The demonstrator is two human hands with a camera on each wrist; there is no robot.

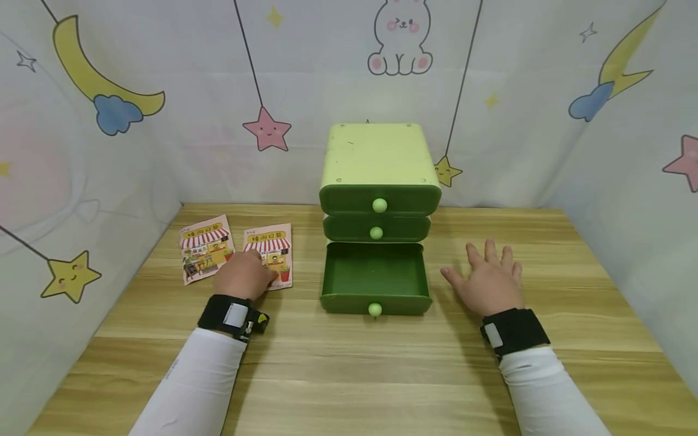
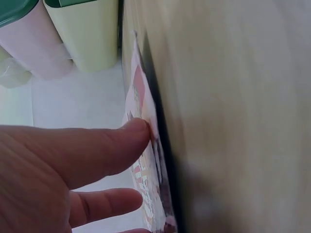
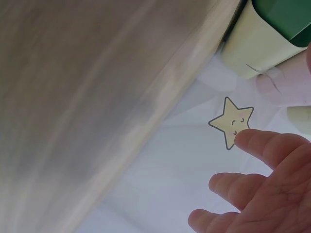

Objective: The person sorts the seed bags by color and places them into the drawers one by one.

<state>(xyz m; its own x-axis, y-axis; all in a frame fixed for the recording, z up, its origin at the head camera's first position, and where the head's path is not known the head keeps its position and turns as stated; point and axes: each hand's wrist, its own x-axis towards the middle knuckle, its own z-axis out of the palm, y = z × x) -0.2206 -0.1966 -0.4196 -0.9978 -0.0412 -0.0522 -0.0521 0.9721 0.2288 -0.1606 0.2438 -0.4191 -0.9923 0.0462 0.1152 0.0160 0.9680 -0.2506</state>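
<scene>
Two flat pink packets lie on the left of the table, printed with a striped awning and a little shop. My left hand (image 1: pixel 243 275) is over the right-hand packet (image 1: pixel 283 255), its thumb (image 2: pixel 131 138) and fingertips touching the printed face. Beside it to the left lies the other packet (image 1: pixel 206 248). A small green drawer cabinet (image 1: pixel 380 154) stands at the back middle, its bottom drawer (image 1: pixel 376 304) pulled out and bare inside. To the right of the cabinet is my right hand (image 1: pixel 489 281), fingers spread and holding nothing.
The upper drawers (image 1: pixel 349 200) of the cabinet have round knobs and are staggered, the top one furthest forward. A white cloth backdrop (image 1: pixel 305 169) with stars and moons encloses the back and sides of the wooden table (image 1: pixel 354 375).
</scene>
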